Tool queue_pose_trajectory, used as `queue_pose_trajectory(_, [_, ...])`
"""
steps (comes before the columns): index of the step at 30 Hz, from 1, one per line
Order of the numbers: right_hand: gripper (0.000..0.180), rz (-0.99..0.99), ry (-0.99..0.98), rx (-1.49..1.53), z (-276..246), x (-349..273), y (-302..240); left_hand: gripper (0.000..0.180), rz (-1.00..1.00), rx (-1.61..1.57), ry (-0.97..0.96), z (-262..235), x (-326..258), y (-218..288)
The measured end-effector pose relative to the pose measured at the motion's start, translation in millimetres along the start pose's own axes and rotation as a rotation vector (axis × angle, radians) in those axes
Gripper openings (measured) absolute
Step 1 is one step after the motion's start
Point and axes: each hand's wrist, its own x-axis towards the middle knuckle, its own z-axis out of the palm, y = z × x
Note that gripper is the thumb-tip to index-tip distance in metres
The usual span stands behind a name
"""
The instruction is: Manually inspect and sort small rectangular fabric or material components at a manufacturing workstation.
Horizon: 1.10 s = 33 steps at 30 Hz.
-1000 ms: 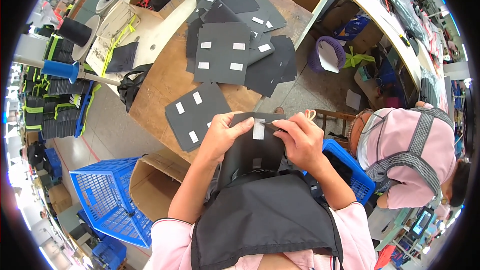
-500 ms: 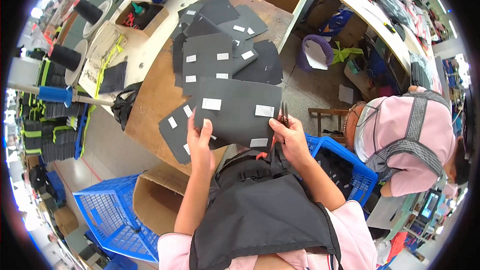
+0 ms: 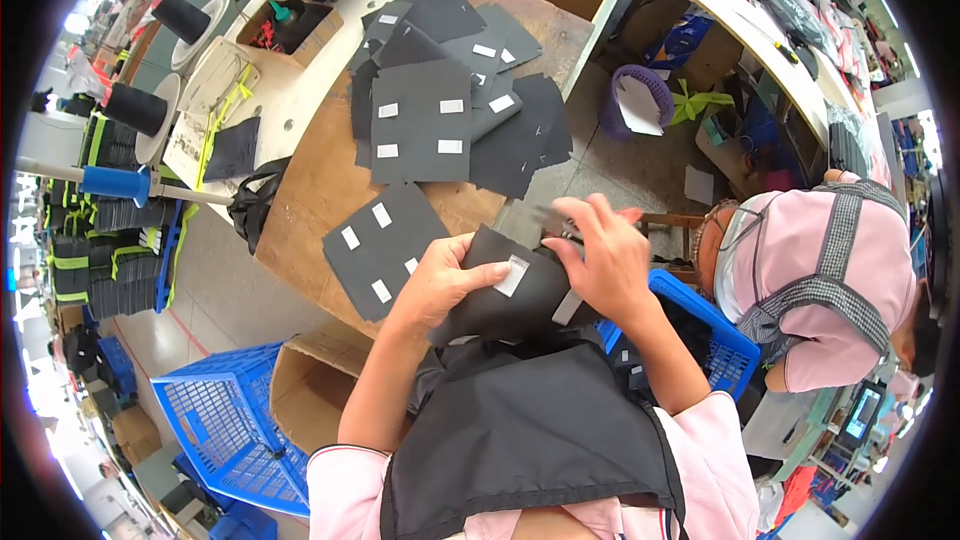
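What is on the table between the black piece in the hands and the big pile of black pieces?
In the head view, one flat black panel with white patches lies on the wooden table, between the held black piece and the pile.

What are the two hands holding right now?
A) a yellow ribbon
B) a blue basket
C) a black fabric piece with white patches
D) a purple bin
C: the left hand and the right hand both grip a black fabric piece bearing small white patches, just over the wooden table.
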Motion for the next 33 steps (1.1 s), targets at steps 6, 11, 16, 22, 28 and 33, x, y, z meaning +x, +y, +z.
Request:
queue_pose_trajectory(6, [0.032,-0.065,0.079,0.208,5.1,-22.4,-14.8,0.030,0.075,-0.129,0.118,8.2,-2.6,-2.5])
queue_pose_trajectory(11, [0.034,-0.053,0.052,0.185,13.0,-23.1,-16.5,0.032,0.174,-0.096,0.181,11.6,-6.9,-5.7])
queue_pose_trajectory(16, [0.029,-0.113,0.166,0.189,16.8,-24.8,-11.9,0.035,0.212,-0.056,0.232,15.5,-9.7,-2.6])
queue_pose_trajectory(22, [0.027,-0.119,0.091,0.193,16.2,-17.2,-17.7,0.038,0.234,0.028,0.244,17.5,-11.5,0.2])
queue_pose_trajectory(28, [0.025,-0.128,0.114,0.209,15.2,-20.3,-15.9,0.039,0.239,0.059,0.255,14.0,-12.3,-3.6])
queue_pose_trajectory(33, [0.026,-0.167,0.050,0.140,13.7,-15.1,-17.4,0.040,0.212,0.025,0.271,13.9,-13.8,-0.6])
